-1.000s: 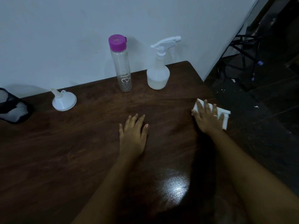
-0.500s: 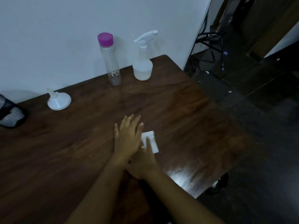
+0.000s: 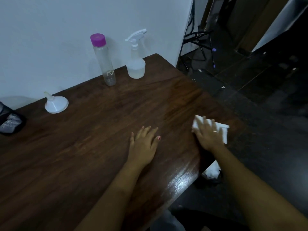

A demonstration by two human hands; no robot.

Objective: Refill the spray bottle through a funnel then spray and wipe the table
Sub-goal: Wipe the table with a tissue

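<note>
The right hand (image 3: 208,135), fingers spread flat on the white cloth (image 3: 223,132), is sweeping it back from mid-table to the table's (image 3: 66,155) right edge — wiping looks well underway — while the left hand (image 3: 144,144) is resting flat and empty, and the spray bottle (image 3: 135,64) is standing at the far edge.

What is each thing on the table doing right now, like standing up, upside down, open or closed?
Clear bottle: upright, purple cap on.
Spray bottle: upright, sprayer head on, looks part full.
Funnel: upside down, spout up.
White cloth: flat at the right edge of the table.
Left hand: flat on the table, holding nothing.
Right hand: fingers spread, pressing the cloth.
</note>
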